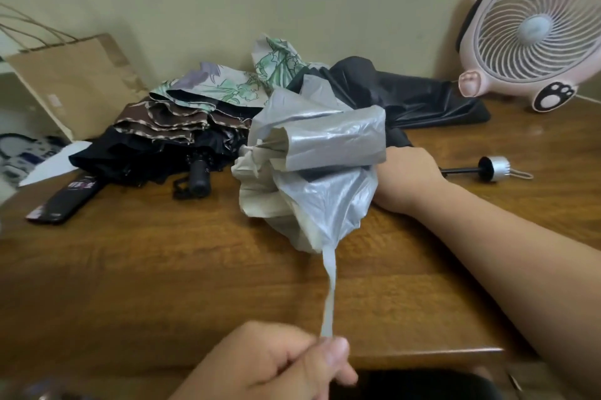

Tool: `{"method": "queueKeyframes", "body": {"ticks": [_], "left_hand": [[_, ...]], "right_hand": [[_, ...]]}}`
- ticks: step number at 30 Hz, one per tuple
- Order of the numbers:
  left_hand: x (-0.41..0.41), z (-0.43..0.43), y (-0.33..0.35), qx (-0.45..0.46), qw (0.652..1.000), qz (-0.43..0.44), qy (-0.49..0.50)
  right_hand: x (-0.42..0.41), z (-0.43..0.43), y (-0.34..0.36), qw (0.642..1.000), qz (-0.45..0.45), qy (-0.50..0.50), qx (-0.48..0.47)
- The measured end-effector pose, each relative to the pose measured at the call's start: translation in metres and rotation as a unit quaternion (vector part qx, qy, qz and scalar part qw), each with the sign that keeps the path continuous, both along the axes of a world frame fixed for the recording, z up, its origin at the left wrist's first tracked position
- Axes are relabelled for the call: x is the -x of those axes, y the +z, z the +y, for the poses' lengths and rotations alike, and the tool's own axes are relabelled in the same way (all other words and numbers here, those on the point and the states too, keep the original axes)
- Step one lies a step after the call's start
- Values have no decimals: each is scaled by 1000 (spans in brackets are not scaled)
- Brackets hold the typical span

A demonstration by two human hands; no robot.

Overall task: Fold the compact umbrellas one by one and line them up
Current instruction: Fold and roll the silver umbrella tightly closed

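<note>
A silver-grey compact umbrella (312, 165) with a cream outer side lies half-gathered at the middle of the wooden table (146, 269). My right hand (406, 178) grips it around the shaft, fingers hidden under the canopy; the shaft and silver handle (494, 168) stick out to the right. My left hand (276, 364) pinches the umbrella's closing strap (330, 295) and holds it taut toward me. Behind lie a floral umbrella (227, 84), a brown-trimmed black umbrella (162, 139) and a black umbrella (406, 93), all loose.
A black umbrella sleeve (65, 201) lies at the left. A brown paper bag (74, 80) stands at the back left. A pink desk fan (533, 28) stands at the back right. The table's front edge runs just beyond my left hand.
</note>
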State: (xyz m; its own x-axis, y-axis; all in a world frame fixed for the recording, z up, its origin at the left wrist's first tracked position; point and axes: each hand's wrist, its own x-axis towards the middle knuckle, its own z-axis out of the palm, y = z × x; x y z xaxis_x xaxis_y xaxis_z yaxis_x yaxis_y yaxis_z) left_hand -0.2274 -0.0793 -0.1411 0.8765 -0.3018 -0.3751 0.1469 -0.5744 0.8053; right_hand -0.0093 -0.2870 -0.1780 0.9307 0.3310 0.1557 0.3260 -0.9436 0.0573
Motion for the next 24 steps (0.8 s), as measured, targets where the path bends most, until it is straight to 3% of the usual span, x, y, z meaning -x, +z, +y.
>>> {"method": "queueKeyframes", "body": {"ticks": [2,4,7,10,14,17,19,21,24], "left_hand": [[4,7,6,-81,997,11,2],[-6,11,7,-137,984,-26,108],[-38,7,-8,-98,963,-132,214],[-69,2,-22,-85,948,-221,211],[-93,2,-16,-163,852,-443,227],[-119,4,-2,-157,823,-529,135],[-144,3,10,-84,849,-508,115],[-173,6,17,-28,904,-398,151],[-214,16,4,-78,930,-319,166]], "right_hand": [[3,0,1,1000,5,1,6],[6,0,3,1000,10,4,12],[11,3,6,999,26,4,24],[17,4,8,999,42,2,22],[20,2,10,997,71,10,6],[18,0,10,996,85,27,1],[15,-3,9,994,104,23,2],[12,-7,12,988,149,5,-41],[14,-21,23,970,216,-2,-107]]}}
